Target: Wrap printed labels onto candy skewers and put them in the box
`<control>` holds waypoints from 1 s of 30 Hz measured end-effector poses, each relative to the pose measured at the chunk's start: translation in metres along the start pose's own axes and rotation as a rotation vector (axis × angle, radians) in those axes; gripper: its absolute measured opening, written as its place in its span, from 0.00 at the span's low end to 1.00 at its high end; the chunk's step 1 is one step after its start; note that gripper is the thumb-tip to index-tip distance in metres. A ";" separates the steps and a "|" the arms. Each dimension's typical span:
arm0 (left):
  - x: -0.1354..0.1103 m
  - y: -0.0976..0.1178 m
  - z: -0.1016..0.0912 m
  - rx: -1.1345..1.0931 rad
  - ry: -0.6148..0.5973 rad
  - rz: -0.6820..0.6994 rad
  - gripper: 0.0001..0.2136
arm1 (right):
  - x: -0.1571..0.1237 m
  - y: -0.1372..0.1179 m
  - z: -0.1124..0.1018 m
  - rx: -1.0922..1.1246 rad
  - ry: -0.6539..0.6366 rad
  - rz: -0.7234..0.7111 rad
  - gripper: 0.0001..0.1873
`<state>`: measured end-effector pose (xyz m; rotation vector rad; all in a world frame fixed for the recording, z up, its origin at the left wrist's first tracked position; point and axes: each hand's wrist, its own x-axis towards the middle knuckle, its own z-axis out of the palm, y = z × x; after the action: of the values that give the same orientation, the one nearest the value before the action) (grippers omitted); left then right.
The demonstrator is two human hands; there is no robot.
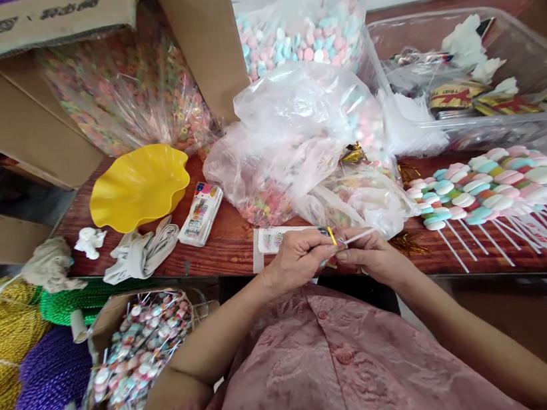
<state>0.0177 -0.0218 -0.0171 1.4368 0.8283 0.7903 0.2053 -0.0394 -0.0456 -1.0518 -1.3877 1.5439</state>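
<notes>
My left hand (pixel 301 258) and my right hand (pixel 375 257) meet at the table's front edge, fingers closed in a pinch. Between them is a candy stick, its white stick (pixel 358 236) pointing right from my right fingers. A bit of yellow strip (pixel 331 235) shows at my left fingertips; the candy end is mostly hidden by my fingers. Just behind my left hand lies a white printed packet (pixel 272 239). To the right, candy skewers (pixel 497 185) of pink, white and blue discs lie in a pile, white sticks toward me.
Plastic bags of candy (pixel 303 120) fill the table's middle, beside a clear bin (pixel 449 121) at right. At left are a yellow bowl (pixel 140 187), a stack of labels (pixel 201 214) and gloves (pixel 143 250). Below stand a box of lollipops (pixel 140 343) and rope bundles (pixel 49 376).
</notes>
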 end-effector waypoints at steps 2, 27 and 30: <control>-0.002 0.005 -0.002 -0.107 -0.094 -0.171 0.08 | 0.000 -0.008 -0.010 -0.218 -0.108 -0.121 0.15; -0.014 -0.010 0.007 -0.182 0.112 -0.046 0.11 | -0.029 0.005 0.026 -0.043 0.250 -0.184 0.04; -0.014 -0.017 0.008 -0.054 0.113 0.021 0.10 | -0.032 0.010 0.028 -0.125 0.344 -0.265 0.03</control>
<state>0.0166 -0.0374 -0.0342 1.3645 0.8722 0.9105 0.1896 -0.0795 -0.0522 -1.0990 -1.3314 1.0418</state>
